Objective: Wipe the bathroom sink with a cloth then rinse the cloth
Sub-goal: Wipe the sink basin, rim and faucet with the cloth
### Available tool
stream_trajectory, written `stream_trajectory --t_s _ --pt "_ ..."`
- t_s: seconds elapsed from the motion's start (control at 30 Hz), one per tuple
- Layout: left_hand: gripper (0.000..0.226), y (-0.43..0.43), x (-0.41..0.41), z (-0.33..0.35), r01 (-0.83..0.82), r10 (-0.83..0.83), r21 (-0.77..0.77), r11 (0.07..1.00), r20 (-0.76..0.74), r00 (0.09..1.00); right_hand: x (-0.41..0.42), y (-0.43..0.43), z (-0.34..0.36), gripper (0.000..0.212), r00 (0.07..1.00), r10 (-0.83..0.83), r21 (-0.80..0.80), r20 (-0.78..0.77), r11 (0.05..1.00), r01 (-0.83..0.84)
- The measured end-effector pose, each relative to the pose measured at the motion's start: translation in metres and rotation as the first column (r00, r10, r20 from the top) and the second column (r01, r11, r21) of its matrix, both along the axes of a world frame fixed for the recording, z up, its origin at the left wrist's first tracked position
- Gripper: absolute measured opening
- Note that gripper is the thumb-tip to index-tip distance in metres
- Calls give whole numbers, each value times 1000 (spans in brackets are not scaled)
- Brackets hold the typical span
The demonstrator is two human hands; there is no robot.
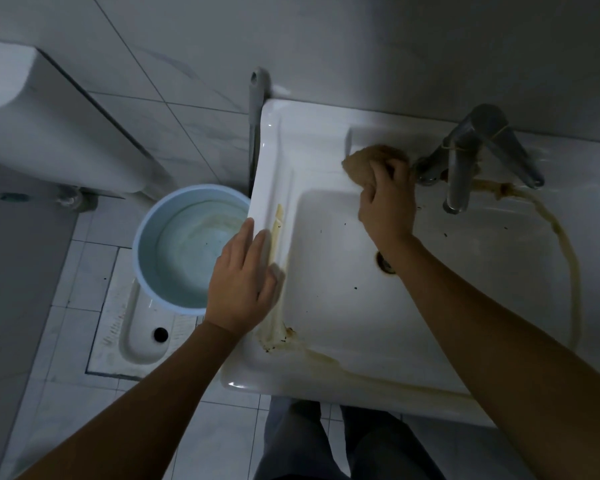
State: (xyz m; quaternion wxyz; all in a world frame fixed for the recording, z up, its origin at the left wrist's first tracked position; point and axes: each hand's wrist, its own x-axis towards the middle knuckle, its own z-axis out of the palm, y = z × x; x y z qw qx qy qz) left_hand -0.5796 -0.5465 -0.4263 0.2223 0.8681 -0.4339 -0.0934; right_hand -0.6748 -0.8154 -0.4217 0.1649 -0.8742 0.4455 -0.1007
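Step in hand: wiping. The rear ledge of the sink [284,140] beside the tap base is being worked, and the rinse is judged not yet begun.
Cloth location: the brown cloth [359,161] is at upper centre of the frame, on the rear ledge just left of the tap [465,157].
Right grip: the right hand [385,202] is curled over the cloth, bunching it and pressing it onto the ledge.
Cloth relative to grip: the cloth is mostly under and beyond the fingers, toward the wall, and one lobe sticks out at the upper left of the knuckles. A brown patch shows behind the tap; whether it is the same cloth cannot be told.
Left grip: the left hand [239,278] is flat with fingers straight, resting on the sink's left rim and holding nothing.
Soil: a brown stain band [572,268] follows the basin edge at the right, bottom and left. Dark specks lie in the bowl, and the drain [385,265] has a rusty ring.
Risk, impact: the knuckles may strike the spout or lever, because the stroke runs close against the tap base.
Risk, snag: the cloth may catch on the yellow band tied round the tap.
Risk, smearing: a loaded cloth may spread residue onto cleaned enamel if it is not rinsed in time.
Risk, slip: the bracing palm lies near the stained left rim. A wet surface could let it slide toward the bucket [146,244] at centre left.
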Motion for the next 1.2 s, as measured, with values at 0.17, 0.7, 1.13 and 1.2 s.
stream_trajectory --t_s 0.17,0.7,1.13,1.2 --pt "60 1 0 -1 2 -2 1 1000 12 1000 18 37 -2 43 955 148 192 257 961 -200" --pt "46 43 -13 4 6 -6 -20 1000 -8 1000 13 135 -6 53 904 318 330 287 853 -404" --pt "58 120 -51 -18 145 -144 -24 989 29 989 -6 143 -5 49 898 354 287 263 860 -423" --pt "59 119 -51 -20 145 -144 -36 989 31 989 16 132 -6 49 927 251 302 279 893 -333"
